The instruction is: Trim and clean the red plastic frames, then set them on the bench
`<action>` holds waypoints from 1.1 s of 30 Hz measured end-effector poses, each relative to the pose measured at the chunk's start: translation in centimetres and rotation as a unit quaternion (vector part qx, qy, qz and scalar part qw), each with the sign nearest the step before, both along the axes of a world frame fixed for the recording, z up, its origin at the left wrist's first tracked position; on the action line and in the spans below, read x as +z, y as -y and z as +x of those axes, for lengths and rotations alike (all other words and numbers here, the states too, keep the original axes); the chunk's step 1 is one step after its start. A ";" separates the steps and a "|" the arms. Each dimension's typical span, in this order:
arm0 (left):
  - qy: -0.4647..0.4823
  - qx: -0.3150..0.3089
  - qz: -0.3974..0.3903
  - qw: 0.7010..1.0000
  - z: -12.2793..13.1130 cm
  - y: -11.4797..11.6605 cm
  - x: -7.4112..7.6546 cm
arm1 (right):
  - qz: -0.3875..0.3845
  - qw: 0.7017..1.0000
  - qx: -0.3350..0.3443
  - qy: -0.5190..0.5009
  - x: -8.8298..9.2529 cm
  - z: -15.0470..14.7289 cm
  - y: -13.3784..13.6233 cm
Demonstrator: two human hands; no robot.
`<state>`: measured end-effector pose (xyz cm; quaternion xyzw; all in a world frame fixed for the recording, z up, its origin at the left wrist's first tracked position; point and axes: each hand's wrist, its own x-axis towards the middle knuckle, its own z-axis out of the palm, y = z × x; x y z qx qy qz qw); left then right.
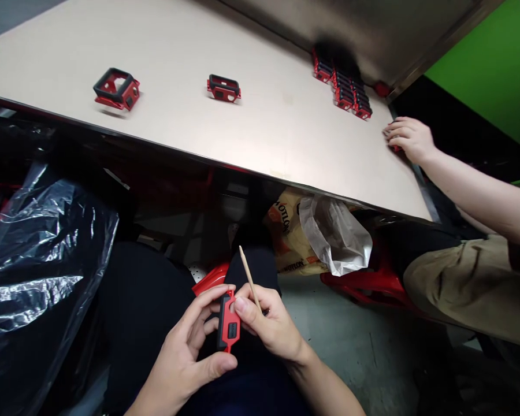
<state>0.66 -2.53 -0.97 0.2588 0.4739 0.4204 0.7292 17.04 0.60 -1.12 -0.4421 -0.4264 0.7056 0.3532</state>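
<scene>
Over my lap, my left hand (184, 346) grips a small red and black plastic frame (231, 323) by its two ends. The part stands on end, with a dark rectangular insert in its red side. My right hand (271, 323) holds a thin pointed wooden stick (248, 271) between the fingers, its tip pointing up and away. The right thumb and fingertips also touch the upper part of the red frame. Some of the right fingers are hidden behind the part.
On the pale table (164, 121) lie a larger red-black frame (117, 89), a narrower one (224, 88) and rows of similar parts (346, 89). A co-worker's hand (409, 138) rests at the right edge. Below are a printed sack (292, 231) and clear plastic sheeting (47, 260).
</scene>
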 end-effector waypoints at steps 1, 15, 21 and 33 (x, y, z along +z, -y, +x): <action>-0.002 0.002 0.002 1.000 0.0 0.0 0.0 | -0.003 1.000 0.001 -0.001 0.0 0.0 0.0; -0.035 0.029 -0.008 0.999 0.0 0.1 -0.2 | 0.234 0.967 0.016 0.103 0.5 0.7 -0.7; -0.047 0.032 -0.004 0.998 -0.4 -0.6 0.4 | 0.437 0.880 0.041 0.182 -0.5 1.1 -0.7; -0.130 0.057 0.045 0.989 -0.4 -0.4 1.5 | 0.310 0.940 0.097 0.103 -1.1 1.5 -0.8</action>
